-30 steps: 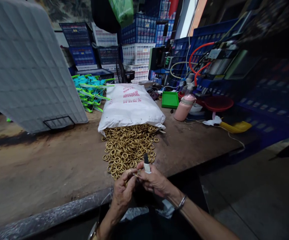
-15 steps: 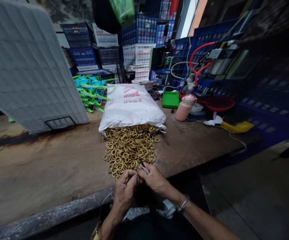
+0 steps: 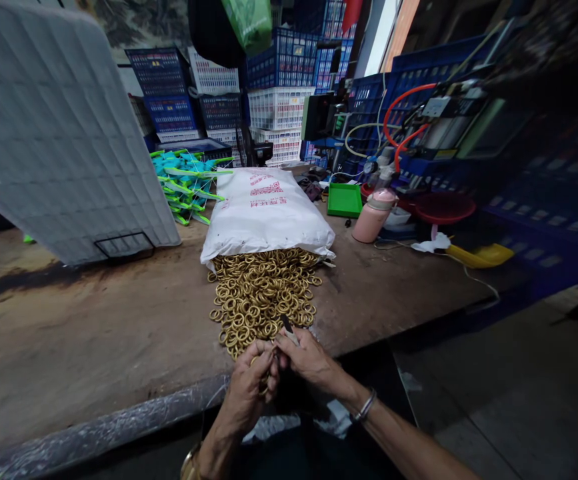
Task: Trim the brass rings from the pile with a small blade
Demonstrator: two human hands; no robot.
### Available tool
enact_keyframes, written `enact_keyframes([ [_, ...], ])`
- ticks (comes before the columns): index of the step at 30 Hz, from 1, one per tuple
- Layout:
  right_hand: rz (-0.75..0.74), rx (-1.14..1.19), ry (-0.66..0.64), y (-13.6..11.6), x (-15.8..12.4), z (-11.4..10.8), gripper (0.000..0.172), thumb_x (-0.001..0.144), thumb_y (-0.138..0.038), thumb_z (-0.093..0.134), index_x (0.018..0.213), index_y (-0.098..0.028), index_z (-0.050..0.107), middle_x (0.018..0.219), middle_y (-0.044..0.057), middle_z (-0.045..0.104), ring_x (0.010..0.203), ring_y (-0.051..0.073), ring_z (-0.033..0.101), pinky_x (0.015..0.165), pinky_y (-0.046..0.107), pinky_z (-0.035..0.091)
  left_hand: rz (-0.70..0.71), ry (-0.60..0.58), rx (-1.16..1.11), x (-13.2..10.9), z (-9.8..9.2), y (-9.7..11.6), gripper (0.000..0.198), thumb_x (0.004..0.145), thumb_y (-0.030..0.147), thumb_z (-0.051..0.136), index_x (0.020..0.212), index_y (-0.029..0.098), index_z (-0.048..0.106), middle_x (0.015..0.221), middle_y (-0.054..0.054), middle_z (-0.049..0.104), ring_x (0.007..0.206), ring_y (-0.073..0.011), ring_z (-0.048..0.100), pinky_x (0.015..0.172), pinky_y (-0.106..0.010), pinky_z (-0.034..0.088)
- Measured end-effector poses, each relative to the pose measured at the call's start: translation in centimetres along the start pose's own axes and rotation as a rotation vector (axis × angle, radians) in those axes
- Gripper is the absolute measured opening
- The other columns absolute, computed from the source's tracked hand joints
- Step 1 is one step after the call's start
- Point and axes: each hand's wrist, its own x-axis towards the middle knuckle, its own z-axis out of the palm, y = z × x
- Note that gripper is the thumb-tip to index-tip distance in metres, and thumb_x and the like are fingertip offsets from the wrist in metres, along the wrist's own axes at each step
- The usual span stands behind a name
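My left hand (image 3: 249,379) is closed around several brass-coloured rings (image 3: 263,387), partly hidden by its fingers. Close against it, my right hand (image 3: 309,358) grips a slim tool (image 3: 293,337) with a pale grey body and a dark end pointing up and away; its lower part is hidden, so I cannot tell its exact kind. The fingertips of both hands meet over the table's front edge. Just beyond them lies a loose heap of rings (image 3: 263,293), spilling from the mouth of a white sack (image 3: 269,217) with red print.
A big white ribbed panel (image 3: 69,133) stands at the left. Beside the sack are green-and-blue plastic pieces (image 3: 183,183), a green tray (image 3: 345,199) and a pink bottle (image 3: 373,217). Stacked crates (image 3: 281,107) fill the back; a machine with red hoses (image 3: 439,127) stands right.
My left hand has turned slightly, so more of the held rings show beneath its fingers. My right hand keeps its grip on the tool, which has tilted a little. The view shifts slightly.
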Motion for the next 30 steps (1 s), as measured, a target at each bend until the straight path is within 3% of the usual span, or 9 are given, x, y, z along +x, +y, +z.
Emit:
enact_keyframes([
  [3,0.023,-0.023,0.053,0.4,0.2,0.0,0.033,0.086,-0.037,0.035,0.062,-0.017,0.049,0.051,-0.003,0.047,0.045,0.007,0.039,0.047,0.02,0.031,0.005,0.013,-0.029,0.0,-0.2,-0.2,0.023,0.077,0.038,0.055,0.073,0.016,0.048,0.059,0.004,0.048,0.04,-0.0026,0.035,0.035,-0.014,0.024],
  [7,-0.011,-0.273,0.148,0.5,0.1,0.0,0.023,0.083,-0.027,0.038,0.065,-0.018,0.048,0.054,-0.003,0.048,0.052,0.009,0.042,0.051,0.02,0.031,-0.019,0.103,0.0,0.2,-0.4,-0.3,0.026,0.074,0.041,0.058,0.075,0.018,0.044,0.056,0.007,0.047,0.038,-0.0027,0.036,0.035,-0.013,0.024],
  [11,-0.086,-0.61,0.045,0.0,-0.5,0.2,0.012,0.075,-0.013,0.04,0.069,-0.018,0.048,0.06,-0.002,0.051,0.055,0.01,0.042,0.052,0.021,0.026,-0.006,0.143,0.086,0.4,-0.1,-0.2,0.027,0.075,0.043,0.056,0.073,0.018,0.044,0.056,0.007,0.047,0.041,-0.0028,0.039,0.038,-0.013,0.025],
  [14,-0.046,-0.817,0.0,-0.6,-0.8,0.2,0.02,0.066,-0.005,0.04,0.079,-0.018,0.05,0.065,0.0,0.055,0.059,0.011,0.046,0.054,0.022,0.025,0.009,0.157,0.127,0.1,0.1,0.0,0.03,0.073,0.045,0.056,0.07,0.018,0.043,0.053,0.007,0.046,0.04,-0.0027,0.038,0.038,-0.013,0.025],
  [17,0.028,-0.945,0.002,-0.4,-0.5,-0.4,0.022,0.069,-0.006,0.039,0.084,-0.017,0.05,0.071,0.003,0.059,0.062,0.013,0.05,0.055,0.023,0.025,-0.021,0.138,0.143,-0.7,0.2,0.3,0.031,0.072,0.046,0.056,0.068,0.019,0.042,0.05,0.008,0.046,0.036,-0.0027,0.035,0.035,-0.013,0.023],
  [22,0.069,-1.065,0.146,0.5,0.4,-1.8,0.025,0.067,-0.004,0.039,0.086,-0.017,0.05,0.071,0.004,0.06,0.063,0.014,0.052,0.056,0.024,0.025,-0.011,0.002,0.016,-1.7,0.2,0.6,0.027,0.073,0.042,0.059,0.072,0.019,0.045,0.052,0.006,0.048,0.036,-0.0036,0.036,0.034,-0.015,0.025],
  [26,-0.041,-1.074,0.243,0.2,1.7,-1.7,0.02,0.074,-0.009,0.038,0.087,-0.019,0.05,0.078,0.003,0.061,0.07,0.014,0.053,0.059,0.024,0.027,-0.069,0.055,-0.107,-1.2,0.0,0.1,0.031,0.07,0.045,0.06,0.07,0.017,0.049,0.058,0.003,0.052,0.037,-0.0028,0.034,0.032,-0.014,0.023],
  [30,-0.025,-1.139,0.252,-0.5,3.6,-1.0,0.016,0.082,-0.02,0.038,0.093,-0.02,0.05,0.088,0.005,0.06,0.075,0.015,0.054,0.063,0.025,0.029,-0.087,0.08,-0.132,-0.9,-0.3,0.0,0.029,0.069,0.042,0.062,0.071,0.015,0.051,0.065,0.0,0.056,0.04,-0.0028,0.037,0.033,-0.014,0.025],
])
